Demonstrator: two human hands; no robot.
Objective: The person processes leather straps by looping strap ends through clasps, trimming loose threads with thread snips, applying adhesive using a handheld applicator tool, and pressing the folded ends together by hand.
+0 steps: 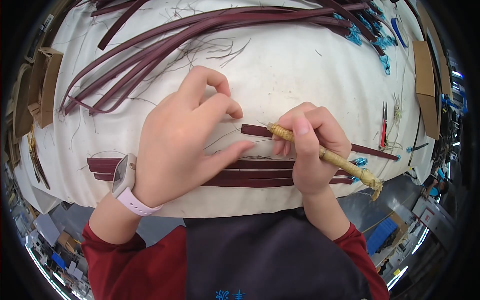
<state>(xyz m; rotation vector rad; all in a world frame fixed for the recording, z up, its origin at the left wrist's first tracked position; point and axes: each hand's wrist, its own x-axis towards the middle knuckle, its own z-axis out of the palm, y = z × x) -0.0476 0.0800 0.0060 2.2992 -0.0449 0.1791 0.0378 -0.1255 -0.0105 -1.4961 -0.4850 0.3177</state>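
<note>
My right hand (317,145) is closed around a tape-wrapped, pen-like tool (345,164). The tool's thin tip is at the left end of a dark red strap (256,130), which runs under my right hand to a blue-wrapped end. My left hand (182,135), with a watch (124,175) on its wrist, is spread with bent fingers over the white cloth, left of that strap end, holding nothing. Loose dark threads lie between the hands. Nearer me, several parallel dark red straps (245,178) pass beneath my left hand and wrist.
A bundle of long dark red straps (200,25) with blue-wrapped ends lies across the far side of the white-covered table (290,75). Red-handled scissors (384,127) lie at the right, larger scissors (36,157) at the left. Cardboard boxes (46,87) flank the table.
</note>
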